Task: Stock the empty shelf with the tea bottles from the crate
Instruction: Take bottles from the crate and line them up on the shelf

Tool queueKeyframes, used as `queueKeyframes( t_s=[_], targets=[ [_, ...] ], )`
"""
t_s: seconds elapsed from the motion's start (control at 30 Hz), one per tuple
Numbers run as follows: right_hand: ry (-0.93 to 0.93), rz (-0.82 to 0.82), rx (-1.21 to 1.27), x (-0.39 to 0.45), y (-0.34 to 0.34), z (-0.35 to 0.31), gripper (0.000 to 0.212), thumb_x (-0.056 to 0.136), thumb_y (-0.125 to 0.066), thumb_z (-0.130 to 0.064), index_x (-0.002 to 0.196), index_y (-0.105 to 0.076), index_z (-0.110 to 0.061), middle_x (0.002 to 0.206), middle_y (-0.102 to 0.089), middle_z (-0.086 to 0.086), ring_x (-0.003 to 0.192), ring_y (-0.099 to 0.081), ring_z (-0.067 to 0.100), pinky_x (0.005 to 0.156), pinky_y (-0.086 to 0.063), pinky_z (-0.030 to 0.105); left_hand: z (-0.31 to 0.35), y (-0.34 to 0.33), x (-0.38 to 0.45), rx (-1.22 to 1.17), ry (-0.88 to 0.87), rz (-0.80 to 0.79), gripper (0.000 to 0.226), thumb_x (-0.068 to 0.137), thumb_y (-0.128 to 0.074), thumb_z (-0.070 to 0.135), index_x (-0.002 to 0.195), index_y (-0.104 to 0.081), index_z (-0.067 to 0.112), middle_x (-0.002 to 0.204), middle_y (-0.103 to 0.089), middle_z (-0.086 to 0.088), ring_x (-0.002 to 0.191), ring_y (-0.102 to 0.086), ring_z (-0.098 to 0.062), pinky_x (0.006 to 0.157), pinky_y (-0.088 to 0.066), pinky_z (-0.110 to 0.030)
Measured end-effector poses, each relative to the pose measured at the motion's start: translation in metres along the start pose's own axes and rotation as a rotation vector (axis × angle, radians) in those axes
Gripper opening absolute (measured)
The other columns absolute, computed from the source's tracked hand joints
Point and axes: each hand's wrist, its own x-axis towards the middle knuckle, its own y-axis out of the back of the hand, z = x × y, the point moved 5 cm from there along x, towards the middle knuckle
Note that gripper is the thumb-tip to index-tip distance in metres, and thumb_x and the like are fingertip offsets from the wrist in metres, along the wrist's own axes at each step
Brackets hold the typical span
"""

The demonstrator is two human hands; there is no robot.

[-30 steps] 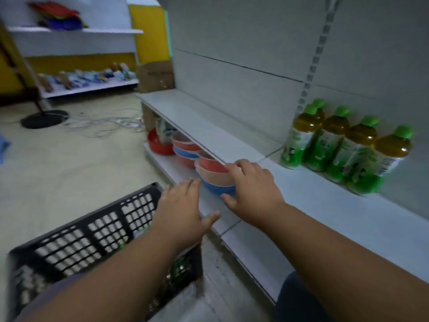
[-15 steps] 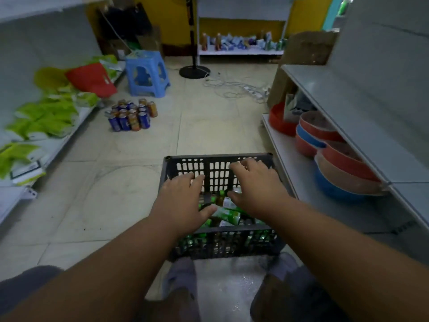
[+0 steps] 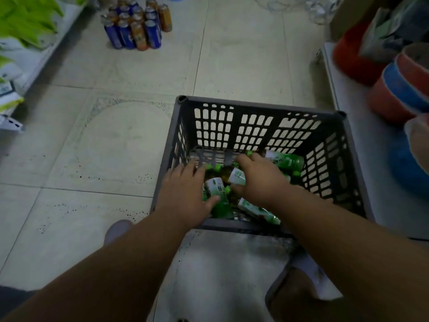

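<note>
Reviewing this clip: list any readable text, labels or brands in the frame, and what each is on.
No text can be read with confidence.
Tea bottles in the crate: large printed characters on white-and-green labels, too blurred to read.
Cans on the floor: printing too small.
Packets on the left shelf: illegible.

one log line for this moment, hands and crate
phase: reaching into crate | left hand: on tea bottle | right hand: over bottles, grip unclear | shelf: out of view
</note>
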Motion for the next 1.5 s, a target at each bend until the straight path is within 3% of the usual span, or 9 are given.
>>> queueKeyframes(
  t_s=[0.23,0.47,0.63,0.73,0.97,1.2,1.33,1.4,1.5],
  targets=[
    [-0.039,-0.252,0.119,0.073,-0.090,-0.006,0.072,0.083,-0.071,-0.047,0.141,-0.041,-0.018,0.129,-0.049,0.014,0.114,-0.053,0.034,0.081,-0.043,0.036,-0.010,-0.026,0.006,-0.023,0.009,-0.001,0.102,0.083,-0.007,0.081,0.158,-0.017,0.012,0.166,-0.018,-0.014,0.153,-0.010,-0.029,0.123,-0.004,-0.044],
    [-0.259,-0.340,0.295,0.119,-0.151,-0.003,0.076,0.084,-0.075,-0.042,0.141,-0.038,-0.009,0.132,-0.053,0.016,0.117,-0.055,0.032,0.080,-0.043,0.034,-0.012,-0.029,0.006,-0.052,0.036,0.034,0.098,0.085,-0.001,0.074,0.156,0.013,0.007,0.167,0.005,-0.018,0.154,0.007,-0.031,0.122,0.005,-0.043],
    [-0.349,-0.368,0.240,0.142,-0.160,0.002,0.042,0.090,-0.069,-0.037,0.115,-0.056,-0.007,0.088,-0.056,0.005,0.086,-0.057,0.024,0.071,-0.046,0.035,-0.012,-0.030,0.007,-0.047,0.027,0.017,0.097,0.087,-0.005,0.072,0.153,0.018,0.005,0.166,0.010,-0.020,0.153,0.010,-0.032,0.124,0.001,-0.046],
    [-0.374,-0.351,0.181,0.147,-0.166,-0.002,0.033,0.090,-0.069,-0.037,0.098,-0.056,-0.008,0.097,-0.063,0.010,0.088,-0.060,0.026,0.073,-0.051,0.037,-0.011,-0.028,0.007,-0.051,0.025,0.025,0.097,0.088,-0.008,0.070,0.155,0.012,0.003,0.166,0.006,-0.022,0.153,0.007,-0.033,0.124,0.001,-0.045],
    [-0.472,-0.303,0.204,0.142,-0.178,-0.007,0.070,0.091,-0.066,-0.037,0.145,-0.033,-0.007,0.139,-0.044,0.024,0.123,-0.049,0.039,0.097,-0.046,0.046,-0.012,-0.028,0.007,-0.060,0.024,0.018,0.096,0.090,-0.016,0.068,0.157,0.005,0.002,0.166,0.001,-0.021,0.154,0.004,-0.033,0.125,-0.002,-0.046],
    [-0.500,-0.296,0.395,0.145,-0.178,0.000,0.087,0.088,-0.071,-0.026,0.151,-0.015,-0.003,0.129,-0.058,0.020,0.119,-0.057,0.037,0.092,-0.049,0.046,-0.011,-0.026,0.006,-0.055,0.031,0.012,0.097,0.091,-0.019,0.068,0.157,0.007,0.003,0.166,0.004,-0.020,0.154,0.007,-0.032,0.124,0.001,-0.044],
    [-0.457,-0.318,0.346,0.143,-0.178,0.006,0.041,0.083,-0.077,-0.033,0.103,-0.053,-0.007,0.107,-0.063,0.013,0.104,-0.063,0.031,0.073,-0.049,0.037,-0.011,-0.027,0.005,-0.050,0.034,0.007,0.096,0.090,-0.015,0.068,0.157,0.010,0.004,0.166,0.007,-0.019,0.153,0.010,-0.031,0.124,0.003,-0.044],
    [-0.459,-0.329,0.373,0.144,-0.180,0.008,0.043,0.075,-0.083,-0.040,0.086,-0.052,-0.013,0.105,-0.064,0.010,0.096,-0.062,0.027,0.072,-0.050,0.035,-0.011,-0.027,0.006,-0.061,0.034,0.013,0.096,0.090,-0.016,0.067,0.157,0.009,0.003,0.166,0.006,-0.020,0.154,0.009,-0.031,0.124,0.001,-0.044],
    [-0.473,-0.341,0.672,0.141,-0.179,0.007,0.087,0.066,-0.090,-0.035,0.134,-0.043,-0.008,0.123,-0.057,0.007,0.111,-0.057,0.028,0.086,-0.048,0.035,-0.012,-0.028,0.005,-0.067,0.025,0.025,0.095,0.090,-0.014,0.067,0.157,0.007,0.003,0.166,0.005,-0.020,0.154,0.008,-0.031,0.124,-0.001,-0.045]
  ],
)
